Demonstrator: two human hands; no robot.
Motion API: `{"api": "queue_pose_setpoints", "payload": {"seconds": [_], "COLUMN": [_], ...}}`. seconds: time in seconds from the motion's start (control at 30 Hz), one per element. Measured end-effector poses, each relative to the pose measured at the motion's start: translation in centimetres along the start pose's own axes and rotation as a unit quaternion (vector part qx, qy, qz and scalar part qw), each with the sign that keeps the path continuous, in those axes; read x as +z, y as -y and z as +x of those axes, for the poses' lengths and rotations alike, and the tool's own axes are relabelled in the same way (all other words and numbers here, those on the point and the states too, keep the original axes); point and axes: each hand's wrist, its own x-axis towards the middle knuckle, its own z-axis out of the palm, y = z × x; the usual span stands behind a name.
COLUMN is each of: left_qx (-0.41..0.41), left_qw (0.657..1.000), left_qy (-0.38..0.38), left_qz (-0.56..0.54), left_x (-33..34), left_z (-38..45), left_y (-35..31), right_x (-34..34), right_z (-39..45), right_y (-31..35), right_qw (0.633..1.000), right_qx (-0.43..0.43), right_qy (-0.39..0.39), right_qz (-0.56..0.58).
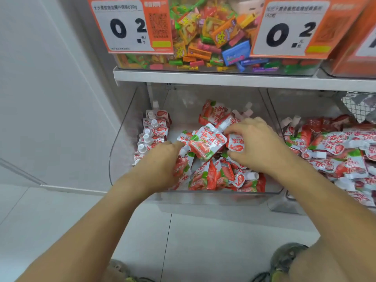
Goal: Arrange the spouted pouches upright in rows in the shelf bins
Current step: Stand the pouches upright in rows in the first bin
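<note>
Right hand [256,143]: pinches the white spout of one pouch [206,142].
Left hand [160,159]: fingers curled into the pile [215,176], just left of that pouch; hold unclear.
Neat row [152,131]: upright pouches, far left in the bin [122,151].

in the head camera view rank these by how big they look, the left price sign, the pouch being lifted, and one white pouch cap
1. Left price sign, though it is nearer the camera
2. Lifted pouch, pinched by the right hand
3. White cap
</note>
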Motion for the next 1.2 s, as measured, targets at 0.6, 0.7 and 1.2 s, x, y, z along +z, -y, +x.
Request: {"api": "queue_pose_setpoints", "payload": {"seconds": [0.6,0.7,1.2], "left_qx": [-0.232,-0.215,-0.226], "left_qw": [0.913,0.918,0.902], "left_qy": [-0.178,-0.156,-0.166], "left_qz": [-0.285,-0.296,-0.327], "left_x": [-3.2,-3.6,-3.1], "left_z": [-2.8,-2.8,-2.5], "left_y": [2.1,1.9,1.6], "right_x": [2.5,0.1,2.7], "right_z": [4.0,4.3,4.1], "right_y": [4.1,1.6,5.6], "right_qw": [0.991,0.996,0.982], "right_qx": [-0.128,-0.063,-0.146], "right_qy": [0.039,-0.051,0.104], "right_qz": [0.028,0.041,0.057]}}
